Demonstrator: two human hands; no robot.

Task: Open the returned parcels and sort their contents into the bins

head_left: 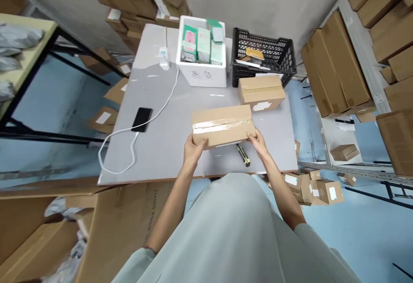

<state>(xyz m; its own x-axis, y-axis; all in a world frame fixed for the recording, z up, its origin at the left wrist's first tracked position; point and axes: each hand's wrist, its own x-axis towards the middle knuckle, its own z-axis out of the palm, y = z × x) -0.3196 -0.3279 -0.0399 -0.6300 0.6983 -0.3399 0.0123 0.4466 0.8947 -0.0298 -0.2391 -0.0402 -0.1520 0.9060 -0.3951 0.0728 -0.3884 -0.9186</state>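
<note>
A brown cardboard box, its top seam covered with shiny tape, is held between my two hands over the front part of the table. My left hand grips its left front corner, thumb on the near side. At the right front corner, my right hand closes on the box with the thumb against the edge. The fingers under the box are hidden. Just below the box lies a black and yellow utility knife, partly covered by it. Behind it to the right sits a second cardboard box with a white label.
At the table's back stand a white foam bin of green and white boxes and a black plastic crate. A phone with a looping white cable lies left. A large open carton flanks the front left; loaded shelving stands right.
</note>
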